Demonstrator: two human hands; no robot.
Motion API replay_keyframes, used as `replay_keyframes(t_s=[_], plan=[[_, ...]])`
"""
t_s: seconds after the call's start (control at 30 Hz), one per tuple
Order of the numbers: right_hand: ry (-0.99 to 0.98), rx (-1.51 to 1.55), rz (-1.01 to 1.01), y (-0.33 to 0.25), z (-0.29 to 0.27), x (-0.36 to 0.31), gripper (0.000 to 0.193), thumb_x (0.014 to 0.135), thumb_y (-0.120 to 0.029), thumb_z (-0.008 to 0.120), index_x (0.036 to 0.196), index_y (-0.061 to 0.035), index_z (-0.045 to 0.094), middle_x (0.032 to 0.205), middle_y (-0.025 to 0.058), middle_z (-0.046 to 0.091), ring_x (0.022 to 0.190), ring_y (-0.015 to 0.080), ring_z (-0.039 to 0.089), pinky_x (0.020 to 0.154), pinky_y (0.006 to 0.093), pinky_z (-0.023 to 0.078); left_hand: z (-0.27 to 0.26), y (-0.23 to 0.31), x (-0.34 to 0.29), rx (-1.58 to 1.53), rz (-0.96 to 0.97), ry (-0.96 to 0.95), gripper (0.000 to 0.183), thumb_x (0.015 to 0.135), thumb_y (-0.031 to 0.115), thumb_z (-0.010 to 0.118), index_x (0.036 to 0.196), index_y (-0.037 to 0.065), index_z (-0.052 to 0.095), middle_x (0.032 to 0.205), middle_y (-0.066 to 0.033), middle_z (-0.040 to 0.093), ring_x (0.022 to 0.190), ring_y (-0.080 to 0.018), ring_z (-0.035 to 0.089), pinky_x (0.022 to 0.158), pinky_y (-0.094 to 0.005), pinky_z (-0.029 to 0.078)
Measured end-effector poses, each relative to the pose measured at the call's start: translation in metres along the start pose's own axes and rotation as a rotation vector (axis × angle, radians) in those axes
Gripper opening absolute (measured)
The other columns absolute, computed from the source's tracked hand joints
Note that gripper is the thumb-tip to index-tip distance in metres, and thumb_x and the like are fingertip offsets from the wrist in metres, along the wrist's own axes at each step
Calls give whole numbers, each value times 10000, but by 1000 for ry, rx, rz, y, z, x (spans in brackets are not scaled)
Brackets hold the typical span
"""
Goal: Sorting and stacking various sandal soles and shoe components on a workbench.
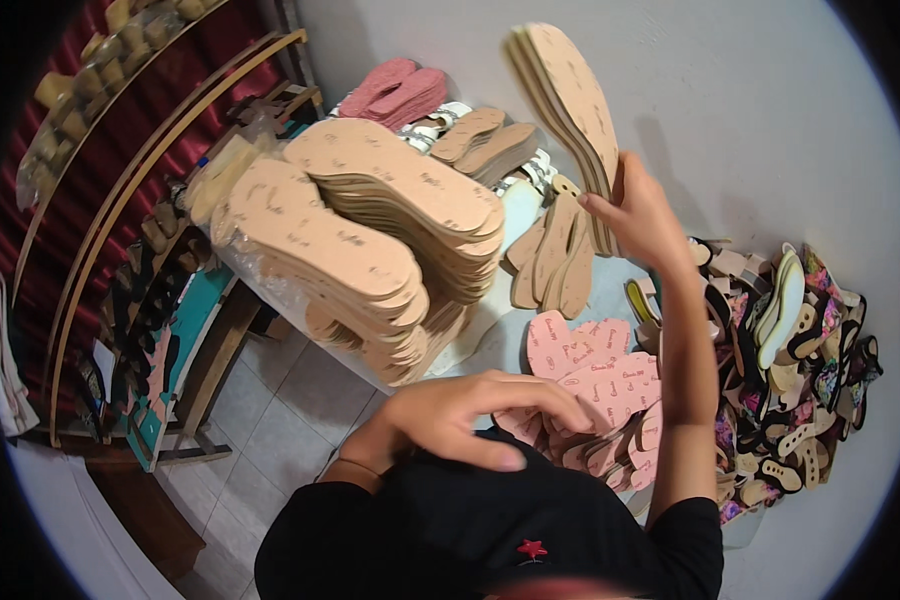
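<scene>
Tan insole bundle (575, 100): raised above worktop (618, 290), tilted, lower end gripped in right hand (642, 210); left hand (470, 412): unloaded, fingers loosely extended, near pink insole pieces (610, 385); tall insole stacks (315, 235): worktop, left; sandal heap (800, 400): right.

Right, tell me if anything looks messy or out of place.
The pink insoles lie loosely overlapping, and the shoe parts on the right are heaped in a jumble; both look untidier than the beige stacks. No damage shows.
</scene>
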State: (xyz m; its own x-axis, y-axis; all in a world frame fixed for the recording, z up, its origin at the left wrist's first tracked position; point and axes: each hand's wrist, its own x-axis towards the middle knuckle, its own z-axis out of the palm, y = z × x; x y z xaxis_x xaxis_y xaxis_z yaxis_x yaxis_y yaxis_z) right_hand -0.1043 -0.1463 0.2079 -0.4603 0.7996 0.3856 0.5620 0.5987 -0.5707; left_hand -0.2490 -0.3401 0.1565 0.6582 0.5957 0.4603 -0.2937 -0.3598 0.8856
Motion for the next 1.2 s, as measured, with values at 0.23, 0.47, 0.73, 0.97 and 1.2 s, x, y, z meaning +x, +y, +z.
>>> replay_keyframes(t_s=[0.23,0.47,0.73,0.97,1.2], plan=[[-511,-340,-186,-131,-3,36,425,675,-333,687,837,17,508,758,143,545,654,250,518,602,346,418,-27,67,-76,337,407,660,472,782,343,563,1045,-46,519,1006,-194,576,911,-230,567,817,-343,427],[-660,-546,-267,-180,29,38,465,645,-338,697,885,44,586,857,172,619,790,267,607,695,344,479,-109,121,-113,856,140,1246,383,789,238,597,1066,-15,523,1050,-110,567,1003,-173,507,865,-306,387],[-646,-557,-284,-187,48,38,392,635,-279,711,805,64,623,784,180,633,739,274,622,675,350,496,-222,121,-146,823,-243,938,746,621,236,758,1261,106,396,1254,-133,454,1193,-246,385,990,-387,296],[-634,-598,-215,-178,58,40,374,624,-264,697,808,56,639,764,185,633,723,267,625,664,351,504,-252,113,-133,611,-379,634,997,467,151,802,1335,129,311,1290,-148,420,1222,-249,360,1039,-374,259],[-617,-561,-161,-177,58,41,346,626,-256,687,775,53,641,673,168,622,638,251,616,600,335,501,-259,109,-123,407,-402,521,918,510,-55,730,1322,87,324,1200,-110,495,1082,-168,479,968,-291,364]])
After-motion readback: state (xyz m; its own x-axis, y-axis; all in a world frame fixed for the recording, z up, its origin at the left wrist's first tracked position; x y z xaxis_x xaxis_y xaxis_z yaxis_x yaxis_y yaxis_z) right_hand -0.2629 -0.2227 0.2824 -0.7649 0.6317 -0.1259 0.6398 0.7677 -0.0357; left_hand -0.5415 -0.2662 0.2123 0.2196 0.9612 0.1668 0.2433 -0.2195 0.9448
